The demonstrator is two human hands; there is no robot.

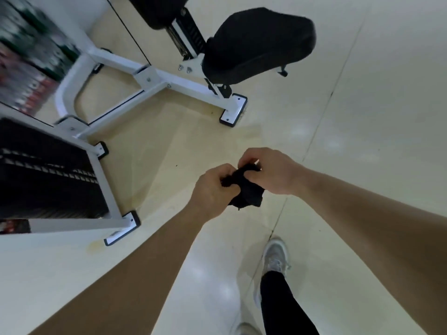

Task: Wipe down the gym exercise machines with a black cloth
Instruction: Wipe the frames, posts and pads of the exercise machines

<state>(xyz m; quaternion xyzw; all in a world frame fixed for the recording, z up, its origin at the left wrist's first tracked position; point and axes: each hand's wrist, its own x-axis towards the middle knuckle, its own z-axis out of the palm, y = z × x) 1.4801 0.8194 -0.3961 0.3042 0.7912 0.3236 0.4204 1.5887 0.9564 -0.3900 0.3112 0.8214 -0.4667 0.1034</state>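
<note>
A small black cloth is bunched between both hands in the middle of the view, above the floor. My left hand grips its left side with curled fingers. My right hand pinches its upper right part. A gym machine with a white steel frame and a black padded seat stands ahead at upper left, well away from the hands. A second black pad sits at the top edge, partly cut off.
A black weight stack in a white frame fills the left side, with bolted feet on the pale glossy floor. My foot in a grey sneaker and a black trouser leg are at the bottom. Open floor lies to the right.
</note>
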